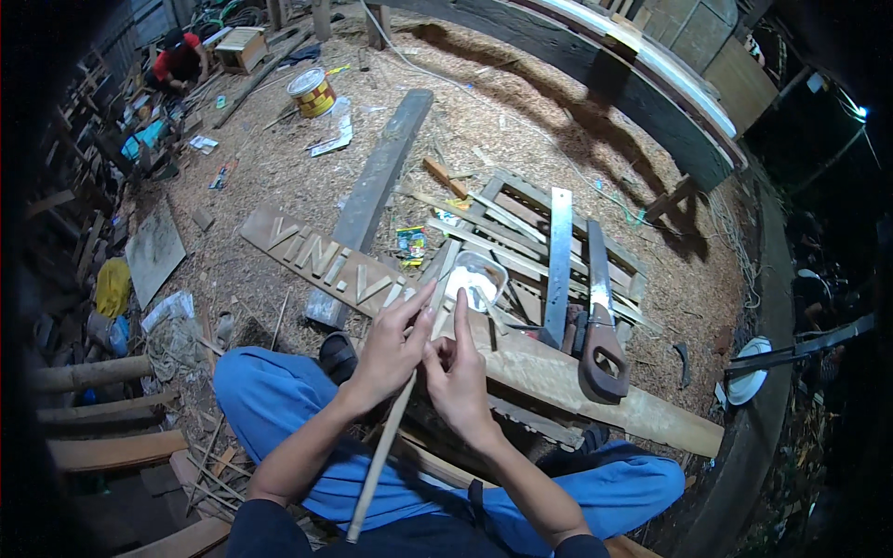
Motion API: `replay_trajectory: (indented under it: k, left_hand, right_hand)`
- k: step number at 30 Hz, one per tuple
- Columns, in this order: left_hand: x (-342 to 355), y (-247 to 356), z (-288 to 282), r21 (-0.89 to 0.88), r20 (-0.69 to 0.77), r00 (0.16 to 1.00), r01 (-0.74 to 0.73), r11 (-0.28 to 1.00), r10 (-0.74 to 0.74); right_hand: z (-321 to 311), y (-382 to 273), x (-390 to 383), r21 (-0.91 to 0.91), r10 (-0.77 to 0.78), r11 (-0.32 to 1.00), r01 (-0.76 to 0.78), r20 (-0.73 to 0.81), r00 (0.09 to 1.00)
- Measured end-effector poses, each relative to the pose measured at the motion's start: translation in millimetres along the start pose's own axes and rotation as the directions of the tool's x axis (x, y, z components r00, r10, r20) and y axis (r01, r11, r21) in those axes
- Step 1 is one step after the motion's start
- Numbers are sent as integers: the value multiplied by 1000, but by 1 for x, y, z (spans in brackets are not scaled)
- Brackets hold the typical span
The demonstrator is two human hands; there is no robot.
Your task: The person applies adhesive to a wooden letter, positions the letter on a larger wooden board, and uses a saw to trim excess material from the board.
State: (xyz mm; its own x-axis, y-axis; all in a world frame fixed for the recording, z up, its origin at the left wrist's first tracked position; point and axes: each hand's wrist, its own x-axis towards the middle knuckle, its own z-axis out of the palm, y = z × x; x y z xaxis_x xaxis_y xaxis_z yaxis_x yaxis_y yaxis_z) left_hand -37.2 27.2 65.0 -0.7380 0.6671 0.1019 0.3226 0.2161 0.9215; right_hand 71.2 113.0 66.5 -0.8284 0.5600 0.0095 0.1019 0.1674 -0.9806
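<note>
A long thin wooden strip (382, 462) slants up from my lap, past both hands, toward the plastic tub. My left hand (389, 349) grips it from the left, thumb and fingers closed around it. On its other side, my right hand (460, 379) pinches the strip with the thumb while the index finger points upward. Beyond my hands lies a board (299, 254) with raised letters made of small wood pieces, partly covered by my left hand. A clear tub of white paste (476, 275) stands just past my right fingertip, with a stick in it.
A handsaw (601, 325) and a steel straightedge (559, 251) rest on a slatted wooden frame and plank (642, 416) at right. A thick beam (386, 177) lies ahead. A paint can (312, 93) stands on shavings; another person (179, 61) crouches far left. A workbench (595, 65) spans the back.
</note>
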Motion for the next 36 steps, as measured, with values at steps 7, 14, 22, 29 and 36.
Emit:
replay_trajectory:
  k: [7, 14, 22, 29, 36]
  left_hand:
    - [-31, -41, -69, 165, -71, 992, 113, 980, -102]
    - [-44, -64, -71, 249, -237, 971, 75, 966, -14]
    - [-41, -65, -77, 141, -175, 962, 234, 962, -209]
    - [-44, -77, -74, 189, -176, 979, 133, 973, -100]
    - [-42, -72, -75, 156, -135, 974, 203, 967, -183]
  right_hand:
    - [58, 11, -4, -52, -36, 998, 46, 173, 984]
    - [88, 25, 3, -177, -50, 980, 93, 232, 971]
    - [99, 34, 6, -161, -21, 985, 58, 220, 975]
    - [94, 25, 7, -188, 43, 982, 4, 249, 968]
    - [91, 29, 9, -183, -13, 982, 56, 228, 974]
